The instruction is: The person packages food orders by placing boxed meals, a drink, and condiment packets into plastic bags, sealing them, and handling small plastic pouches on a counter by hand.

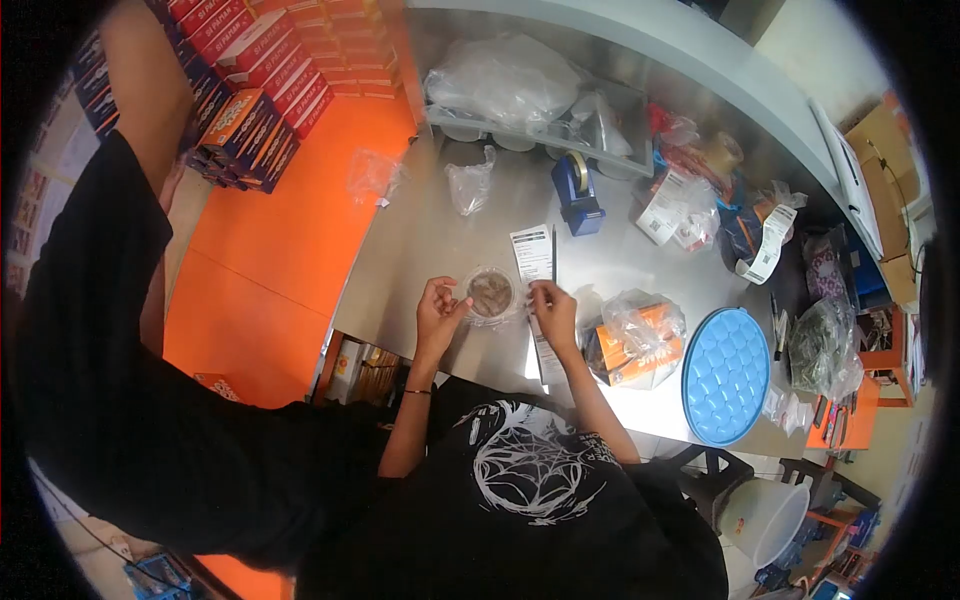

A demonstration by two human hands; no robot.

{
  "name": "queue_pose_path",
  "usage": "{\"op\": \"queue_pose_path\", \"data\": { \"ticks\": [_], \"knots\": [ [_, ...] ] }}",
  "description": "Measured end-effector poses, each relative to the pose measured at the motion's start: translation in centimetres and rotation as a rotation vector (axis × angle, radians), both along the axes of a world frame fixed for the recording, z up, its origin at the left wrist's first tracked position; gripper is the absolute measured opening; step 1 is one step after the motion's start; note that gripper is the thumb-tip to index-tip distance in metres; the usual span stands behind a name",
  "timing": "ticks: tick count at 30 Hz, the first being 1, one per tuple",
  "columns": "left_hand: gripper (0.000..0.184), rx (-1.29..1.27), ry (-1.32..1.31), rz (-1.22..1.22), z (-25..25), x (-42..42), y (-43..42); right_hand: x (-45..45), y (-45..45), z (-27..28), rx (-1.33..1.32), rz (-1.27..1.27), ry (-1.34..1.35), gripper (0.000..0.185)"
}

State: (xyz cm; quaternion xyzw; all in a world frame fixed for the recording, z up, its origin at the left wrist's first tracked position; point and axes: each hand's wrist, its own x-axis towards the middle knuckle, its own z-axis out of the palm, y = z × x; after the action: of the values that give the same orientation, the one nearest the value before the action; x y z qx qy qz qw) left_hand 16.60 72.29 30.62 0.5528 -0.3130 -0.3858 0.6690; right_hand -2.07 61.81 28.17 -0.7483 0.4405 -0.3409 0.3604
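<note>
A round clear plastic tub with greyish-brown contents stands on the metal table between my hands. My left hand is at its left side, the thumb close to the rim and the other fingers loosely curled and apart. On the other side, my right hand has its fingertips pinched together; whatever they hold is too small to make out. Clear film shows around the tub's lower edge. Just beyond my right hand lies a printed paper slip, with a thin dark pencil-like stick along its edge.
A blue tape dispenser and small plastic bag lie farther back. Rightward are a bagged orange box and blue quilted round lid. Stacked boxes stand back left; another person's black sleeve fills the left side.
</note>
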Motion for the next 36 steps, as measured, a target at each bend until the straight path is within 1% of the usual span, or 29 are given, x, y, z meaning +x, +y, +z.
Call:
{"op": "queue_pose_path", "data": {
  "ticks": [2,3,4,6,7,8,10,12,13,14,15,16,17,18,19,20,21,22,23,24,25,26,28,29,30,32,33,34,36],
  "knots": [
    [0.039,0.026,-0.092,-0.031,0.2,0.0,0.1,-0.6,-0.8,-0.4,0.483,-0.064,-0.456,0.020],
    [0.039,0.026,-0.094,-0.033,0.0,0.1,0.0,-1.0,-1.1,-0.4,0.643,-0.082,-0.637,0.026],
    [0.041,0.021,-0.100,-0.043,0.0,0.1,-0.1,-1.2,-1.3,-0.5,0.643,-0.085,-0.640,0.026],
    [0.043,0.015,-0.109,-0.059,-0.1,0.2,-0.2,-1.3,-1.2,1.3,1.011,-0.229,-0.633,0.037],
    [0.044,0.029,-0.124,-0.074,-0.1,0.2,-0.2,-1.4,-1.0,1.1,1.022,-0.148,-0.537,0.046],
    [0.045,0.043,-0.139,-0.089,-0.1,0.2,-0.2,-1.5,-0.7,0.5,1.022,-0.151,-0.541,0.046],
    [0.045,0.034,-0.142,-0.097,0.0,0.3,-0.1,-1.4,-0.2,-0.7,0.922,0.012,-0.441,0.043],
    [0.046,0.022,-0.144,-0.100,0.1,0.3,-0.2,-1.5,-0.4,-0.7,0.868,-0.003,-0.484,0.040],
    [0.045,0.023,-0.148,-0.096,0.2,0.2,-0.2,-1.5,-0.7,-0.6,0.857,-0.112,-0.551,0.039],
    [0.045,0.025,-0.151,-0.090,0.6,0.0,-0.2,-1.2,-0.7,0.1,0.845,-0.220,-0.617,0.039],
    [0.045,0.024,-0.152,-0.089,1.0,-0.2,-0.3,-0.8,-0.6,0.7,0.815,-0.244,-0.650,0.039],
    [0.044,0.015,-0.271,-0.098,1.4,-0.4,-0.4,-0.4,-0.5,1.4,0.814,-0.243,-0.650,0.039],
    [0.043,0.007,-0.390,-0.106,1.9,-0.6,-0.5,0.0,-0.5,2.2,0.898,-0.220,-0.767,0.038],
    [0.043,0.007,-0.392,-0.103,2.5,-0.7,-0.6,0.2,-0.5,3.0,0.984,-0.195,-0.884,0.037],
    [0.042,0.021,-0.462,-0.097,3.1,-0.8,-0.8,0.2,-0.6,3.8,1.070,-0.075,-1.009,0.038],
    [0.041,0.033,-0.532,-0.091,3.9,-0.8,-1.0,0.4,-0.5,5.4,1.069,-0.071,-1.010,0.038],
    [0.041,0.030,-0.535,-0.090,5.0,-0.9,-1.2,0.9,-0.4,7.4,1.062,0.016,-1.005,0.040],
    [0.040,-0.016,-0.468,-0.076,6.4,-1.0,-1.5,1.3,-0.2,9.5,1.054,0.103,-0.999,0.041],
    [0.039,-0.063,-0.401,-0.060,8.0,-1.0,-1.8,1.6,0.1,12.1,1.049,0.107,-1.001,0.041],
    [0.039,-0.066,-0.404,-0.058,10.3,-1.0,-1.8,1.8,0.6,14.8,0.916,0.202,-0.942,0.042],
    [0.037,-0.140,-0.421,-0.055,12.9,-1.0,-1.7,2.1,0.9,16.7,0.784,0.294,-0.881,0.044],
    [0.036,-0.214,-0.436,-0.053,14.4,-0.8,-2.0,2.3,0.8,17.9,0.782,0.300,-0.880,0.044],
    [0.035,-0.200,-0.502,-0.048,14.3,0.8,-4.7,2.8,-0.1,19.4,0.480,0.323,-0.599,0.051],
    [0.033,-0.181,-0.567,-0.047,14.7,1.1,-4.9,3.5,-1.2,19.0,0.308,0.261,-0.355,0.048],
    [0.033,-0.189,-0.572,-0.041,14.9,1.0,-4.1,3.2,-1.1,18.6,0.299,0.267,-0.357,0.048],
    [0.032,-0.200,-0.490,-0.053,16.5,1.5,-3.9,3.2,-1.7,19.9,-0.022,0.198,-0.214,0.044],
    [0.032,-0.194,-0.489,-0.059,16.6,1.6,-3.9,3.4,-1.2,20.8,-0.058,0.170,-0.200,0.040],
    [0.032,-0.207,-0.463,-0.018,16.6,1.7,-4.0,3.4,-1.4,20.2,-0.045,0.165,-0.197,0.040],
    [0.031,-0.220,-0.439,0.022,16.1,1.8,-4.2,4.2,-3.2,18.9,-0.312,0.173,-0.110,0.031]
  ]
}}
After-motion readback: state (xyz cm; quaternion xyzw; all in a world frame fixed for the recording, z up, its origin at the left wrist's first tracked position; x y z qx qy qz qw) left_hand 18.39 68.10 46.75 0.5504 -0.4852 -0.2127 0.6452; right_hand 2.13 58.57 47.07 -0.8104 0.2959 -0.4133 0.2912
